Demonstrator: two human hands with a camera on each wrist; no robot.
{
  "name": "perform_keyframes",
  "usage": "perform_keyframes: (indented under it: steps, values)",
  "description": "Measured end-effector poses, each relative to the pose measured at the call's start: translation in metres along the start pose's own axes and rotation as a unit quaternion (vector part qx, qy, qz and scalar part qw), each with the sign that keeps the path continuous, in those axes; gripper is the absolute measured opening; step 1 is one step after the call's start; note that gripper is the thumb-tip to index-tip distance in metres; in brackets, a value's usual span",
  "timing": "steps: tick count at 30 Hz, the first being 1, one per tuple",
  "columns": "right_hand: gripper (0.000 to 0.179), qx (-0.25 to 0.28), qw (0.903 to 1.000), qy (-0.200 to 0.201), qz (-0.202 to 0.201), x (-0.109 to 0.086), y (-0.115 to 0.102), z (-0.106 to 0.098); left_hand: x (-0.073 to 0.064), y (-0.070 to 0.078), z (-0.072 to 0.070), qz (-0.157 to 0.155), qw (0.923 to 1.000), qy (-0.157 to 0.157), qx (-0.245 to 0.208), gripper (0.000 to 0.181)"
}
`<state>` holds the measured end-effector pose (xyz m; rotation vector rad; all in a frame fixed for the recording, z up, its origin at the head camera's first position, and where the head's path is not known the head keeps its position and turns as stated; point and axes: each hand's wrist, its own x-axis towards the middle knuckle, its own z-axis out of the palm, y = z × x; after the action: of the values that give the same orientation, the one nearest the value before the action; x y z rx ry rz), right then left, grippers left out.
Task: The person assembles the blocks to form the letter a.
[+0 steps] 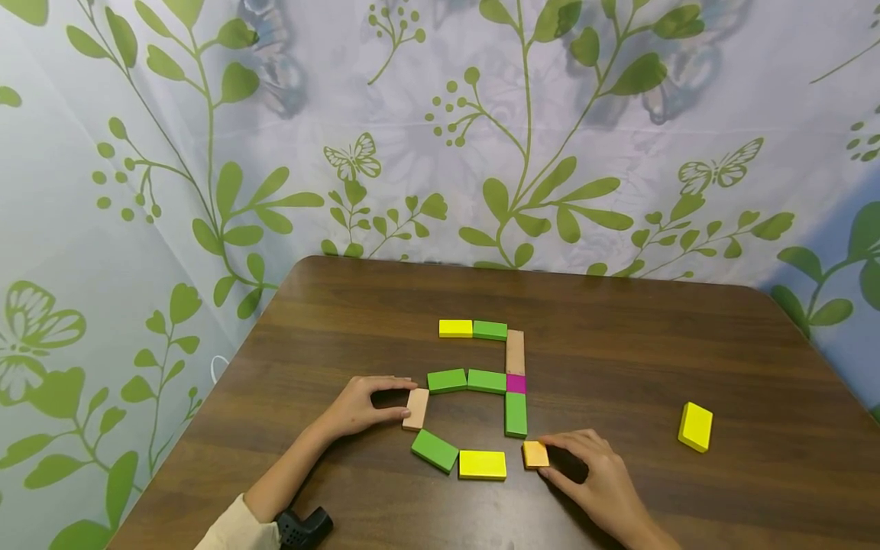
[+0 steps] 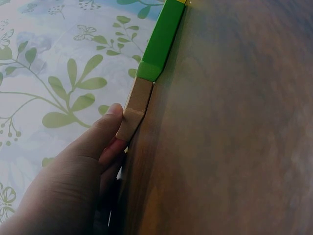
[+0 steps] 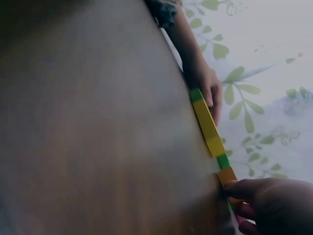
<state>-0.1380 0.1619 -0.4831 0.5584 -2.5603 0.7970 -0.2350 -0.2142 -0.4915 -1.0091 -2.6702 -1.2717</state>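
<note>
My left hand pinches a tan wooden block between thumb and fingers at the left of a block outline. In the left wrist view the tan block lies end to end with a green block. At the lower right, my right hand holds a small orange block by its right side. A gap separates it from the yellow block on its left. Just above it lies an upright green block, below a magenta block and a long tan block.
Two green blocks, one of them here, form a middle row. A yellow block and a green one lie at the top. Another yellow block sits apart at right. A black device is by the left wrist.
</note>
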Motion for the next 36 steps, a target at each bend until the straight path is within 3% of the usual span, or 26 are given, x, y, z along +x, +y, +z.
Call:
perform_keyframes:
  steps: [4,15,26,32,36]
  values:
    - [0.042,0.014,0.9998,0.016,-0.004,-0.001,-0.005,0.007,0.001,0.0,-0.001,0.0,1.0,0.002,-0.002,0.044]
    - [0.042,-0.001,0.999,0.029,0.032,0.0,-0.014,0.019,0.003,-0.001,0.0,0.0,1.0,0.001,0.001,0.043]
    - [0.043,0.006,0.9987,0.05,0.01,0.002,-0.013,0.026,0.002,-0.002,0.0,0.004,1.0,0.0,0.003,0.044]
    - [0.043,0.001,0.999,0.04,0.022,0.003,-0.015,0.026,0.002,-0.003,0.0,0.011,0.9999,0.002,0.008,0.043]
    - [0.042,0.0,0.9991,0.031,0.028,0.004,-0.016,0.025,0.002,-0.002,0.0,-0.002,1.0,0.0,0.003,0.044]
